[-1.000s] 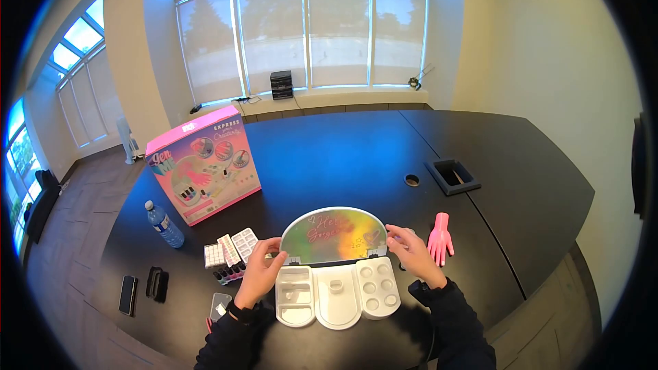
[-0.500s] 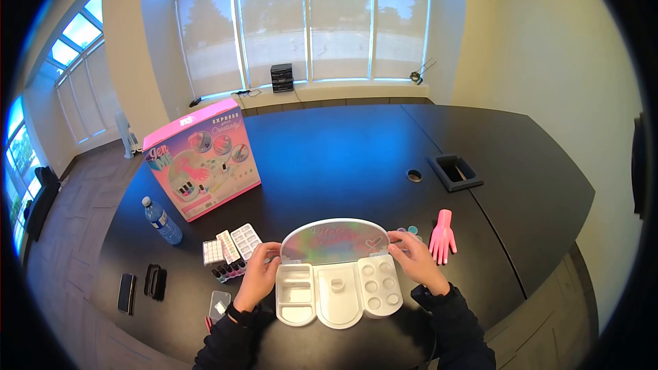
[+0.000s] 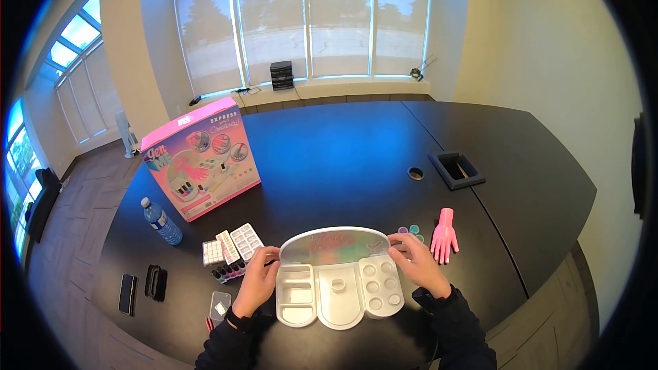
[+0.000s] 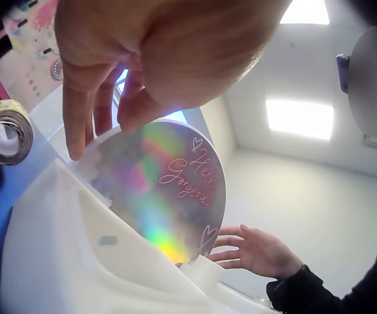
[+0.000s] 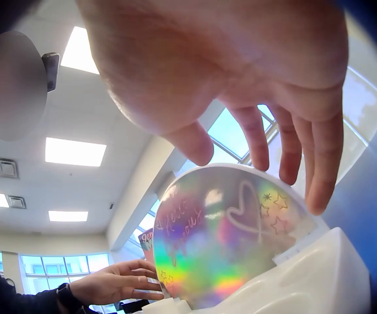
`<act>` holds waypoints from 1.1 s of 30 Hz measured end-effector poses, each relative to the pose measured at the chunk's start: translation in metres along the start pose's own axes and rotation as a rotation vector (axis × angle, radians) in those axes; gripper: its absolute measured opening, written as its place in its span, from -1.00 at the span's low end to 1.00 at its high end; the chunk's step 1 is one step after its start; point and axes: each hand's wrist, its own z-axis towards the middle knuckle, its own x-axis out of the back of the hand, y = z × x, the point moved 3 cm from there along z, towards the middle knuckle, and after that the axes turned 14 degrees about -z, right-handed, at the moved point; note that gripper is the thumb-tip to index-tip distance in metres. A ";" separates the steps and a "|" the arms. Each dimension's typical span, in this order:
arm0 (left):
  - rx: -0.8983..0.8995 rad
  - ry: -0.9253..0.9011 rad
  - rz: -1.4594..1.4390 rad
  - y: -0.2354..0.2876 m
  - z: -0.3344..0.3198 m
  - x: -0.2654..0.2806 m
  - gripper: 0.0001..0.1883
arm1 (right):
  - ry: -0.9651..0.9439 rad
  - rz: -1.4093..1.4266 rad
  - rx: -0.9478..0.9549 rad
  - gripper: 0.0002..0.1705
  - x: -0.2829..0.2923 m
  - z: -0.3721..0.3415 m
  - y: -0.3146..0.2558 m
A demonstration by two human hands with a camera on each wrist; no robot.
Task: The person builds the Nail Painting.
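A white organizer tray (image 3: 340, 312) stands at the table's near edge, with three compartments on the left and several round wells on the right. At its back rises a rounded holographic panel (image 3: 329, 248) in a white rim, printed with "Hello Gorgeous" and hearts. My left hand (image 3: 257, 281) holds the panel's left edge, thumb in front and fingers behind. At the opposite edge my right hand (image 3: 419, 267) has its thumb at the front of the rim and its fingertips (image 5: 286, 171) behind it. The panel's lower corners meet the tray.
Left of the tray are nail polish bottles (image 3: 228, 271), white trays (image 3: 247, 240) and a small clear case (image 3: 219, 305). Farther left stand a water bottle (image 3: 162, 223) and a pink box (image 3: 202, 164). Coloured pots (image 3: 414, 230) and a pink model hand (image 3: 445, 236) lie right.
The panel has swung from leaning back to more upright, both hands moving with it. Its face looks narrower in the head view, and the coloured pots now show beyond the right hand.
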 end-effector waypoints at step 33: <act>-0.185 0.003 0.411 0.042 -0.018 -0.004 -0.41 | 0.339 -0.399 -0.122 -0.50 0.082 0.001 0.063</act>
